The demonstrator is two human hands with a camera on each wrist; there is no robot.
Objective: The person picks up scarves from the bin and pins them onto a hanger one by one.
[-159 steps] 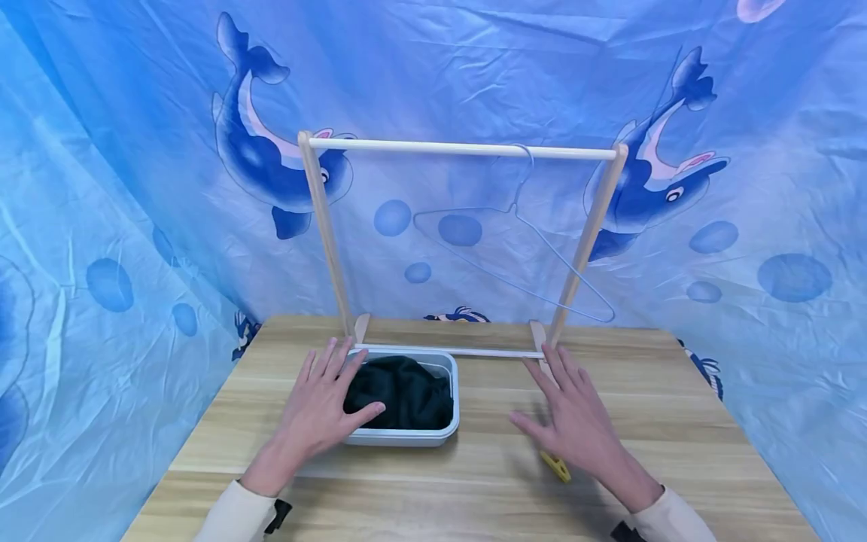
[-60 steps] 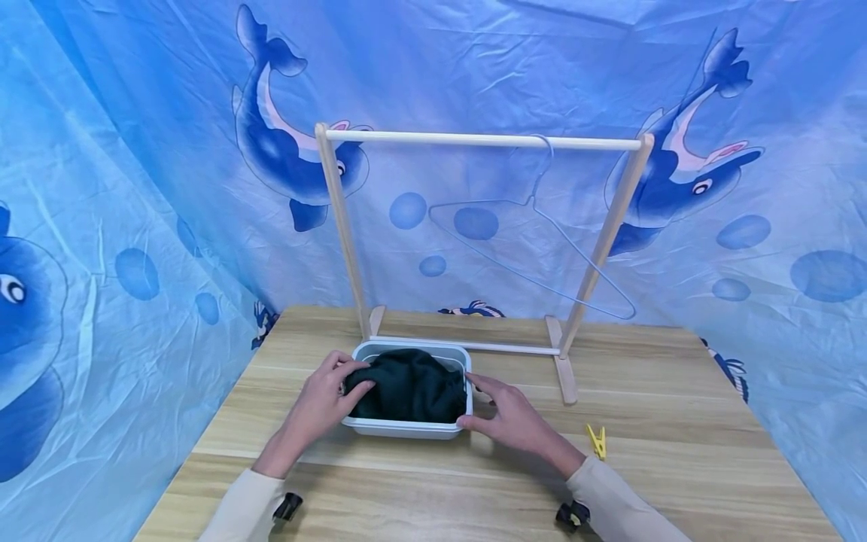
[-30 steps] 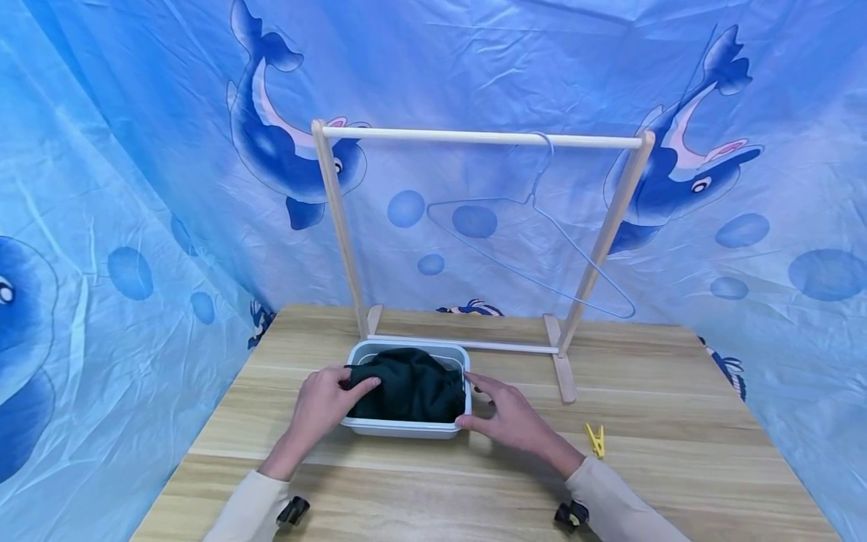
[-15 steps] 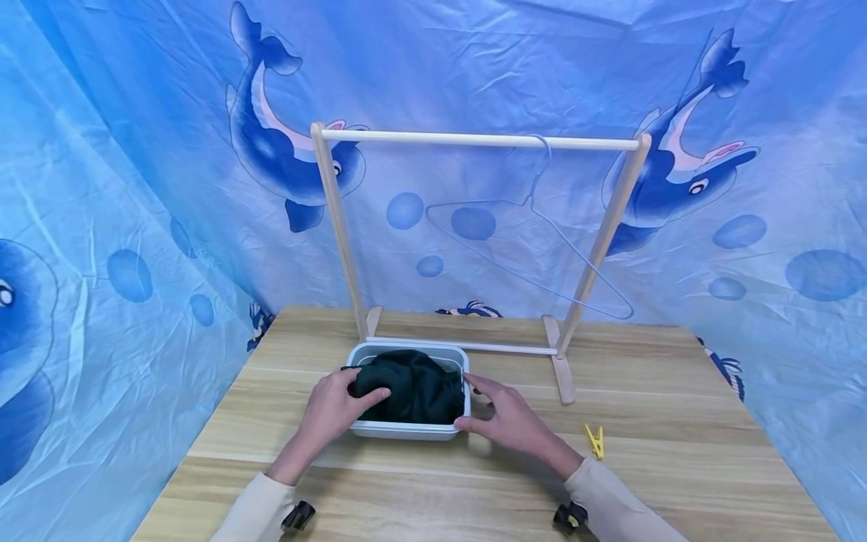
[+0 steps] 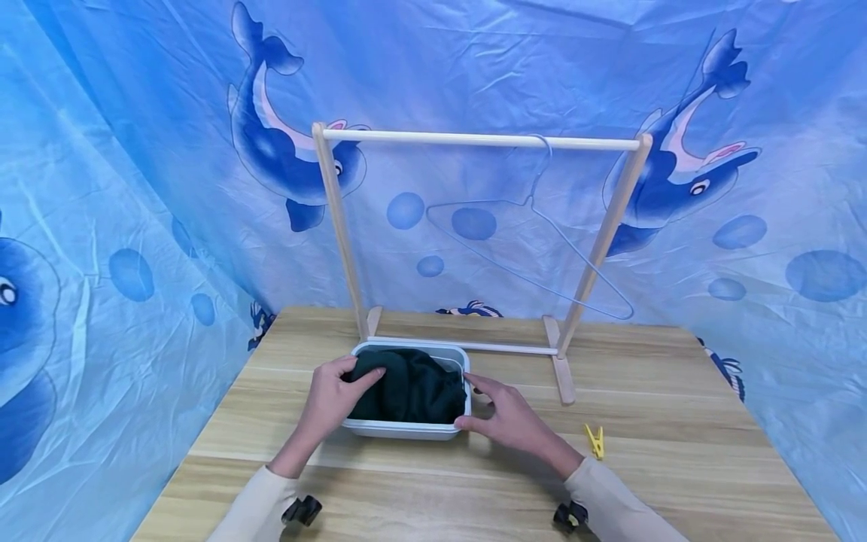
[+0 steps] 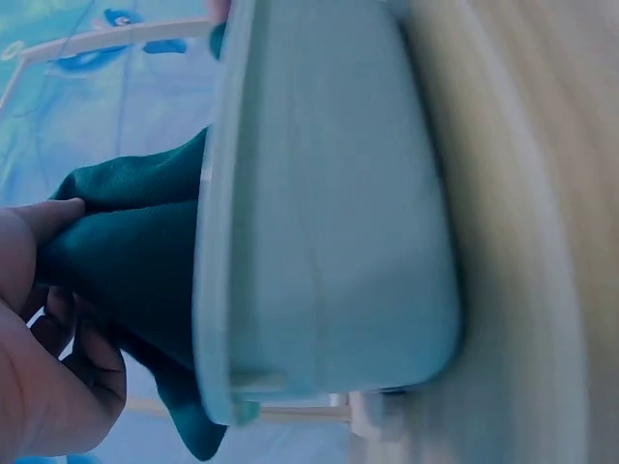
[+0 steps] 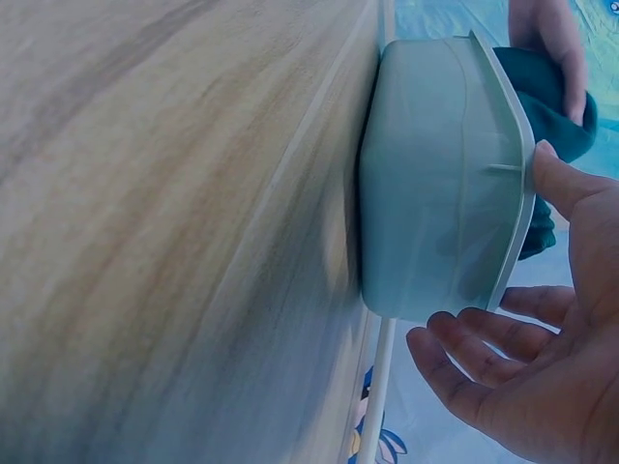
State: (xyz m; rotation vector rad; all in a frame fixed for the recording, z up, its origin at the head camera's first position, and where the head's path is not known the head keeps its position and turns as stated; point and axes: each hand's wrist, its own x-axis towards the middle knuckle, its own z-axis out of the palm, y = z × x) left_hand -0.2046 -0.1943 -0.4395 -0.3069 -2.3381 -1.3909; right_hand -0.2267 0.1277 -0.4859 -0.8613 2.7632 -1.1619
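A pale grey-green plastic tub point(image 5: 406, 430) stands on the table with a bunched dark green cloth point(image 5: 420, 388) inside. Over the tub's left end, my left hand point(image 5: 332, 395) pinches a fold of this cloth between thumb and fingers. The left wrist view shows the folded cloth point(image 6: 126, 261) raised above the rim, with the fingers tucked under it. At the right end, my right hand point(image 5: 511, 418) touches the tub, its thumb at the near corner. In the right wrist view its fingers point(image 7: 484, 343) are loosely bent beside the tub wall.
Behind the tub stands a wooden rack point(image 5: 339, 233) with a white top bar. A light blue wire hanger point(image 5: 488, 260) hangs from the bar, toward the right. A yellow clothespin point(image 5: 596, 442) lies on the wooden table point(image 5: 433, 497) at the right. Blue printed sheets surround the table.
Both hands were spread apart above the table at first. The right came to the tub's end, uncovering the clothespin; the left took hold of the cloth and has just shifted it slightly upward.
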